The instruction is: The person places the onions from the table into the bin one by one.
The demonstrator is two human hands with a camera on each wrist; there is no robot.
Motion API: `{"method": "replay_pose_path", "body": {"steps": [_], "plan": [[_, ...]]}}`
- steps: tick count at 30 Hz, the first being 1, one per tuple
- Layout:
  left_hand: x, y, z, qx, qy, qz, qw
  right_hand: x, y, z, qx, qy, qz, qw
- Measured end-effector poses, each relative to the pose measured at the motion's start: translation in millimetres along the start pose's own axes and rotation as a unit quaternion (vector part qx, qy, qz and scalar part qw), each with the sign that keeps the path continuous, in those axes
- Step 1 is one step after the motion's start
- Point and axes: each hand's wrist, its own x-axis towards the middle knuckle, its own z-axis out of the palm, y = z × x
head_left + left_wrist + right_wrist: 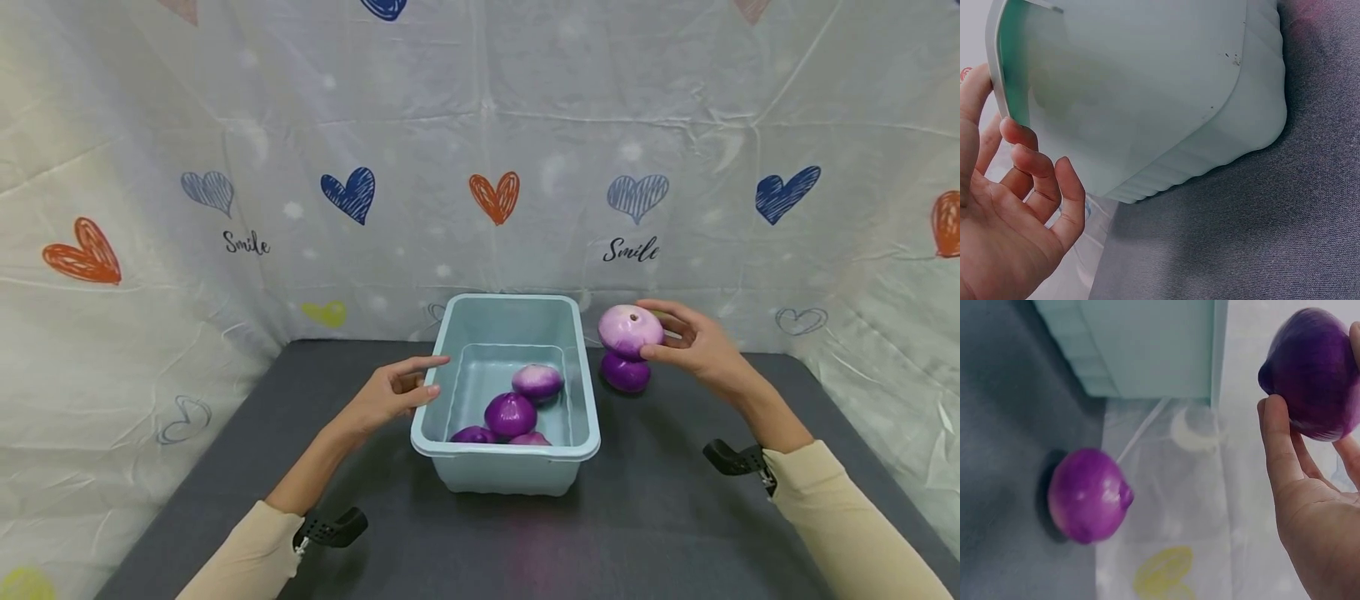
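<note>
In the head view my right hand (697, 346) holds a purple onion (630, 331) by its side, thumb and fingers spread around it. The same onion (1313, 375) is up beside the tub in the right wrist view. Behind and below it another purple onion (626, 372) rests on the table. My left hand (390, 396) is at the left rim of a light blue plastic tub (504, 475); its forefinger reaches over the rim and the thumb touches the edge. The left wrist view has the remaining fingers (1069, 194) bent outside the tub wall.
Inside the tub lie several purple onions (510, 414), mostly toward the near end. The tub stands on a dark grey table (645, 517). A pale curtain (420, 125) printed with hearts hangs close behind the table and along its sides.
</note>
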Motion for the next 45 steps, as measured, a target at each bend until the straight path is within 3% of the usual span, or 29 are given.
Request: {"method": "replay_pose_path", "body": {"steps": [5,15,31,36,45], "plan": [[0.0,-0.1,-0.3,-0.001,-0.001,0.001,1.0000,10.6,-8.9,10.0,0.014,-0.010,-0.005,1.000],[-0.4,1.3,-0.1,0.008,0.001,-0.007,0.9999,27.9,-14.5,29.7,0.034,-0.057,-0.062,0.996],[-1.6,2.5,-0.6,-0.018,-0.012,0.007,0.9997,36.8,-17.4,52.4,0.086,-0.113,-0.074,0.987],[-3.5,1.6,0.1,-0.014,-0.008,0.007,0.9998,31.6,-13.6,48.9,0.109,-0.122,-0.069,0.984],[-3.7,1.7,0.2,-0.014,-0.006,0.004,0.9999,14.4,7.5,19.6,0.064,-0.080,-0.032,0.994]]}}
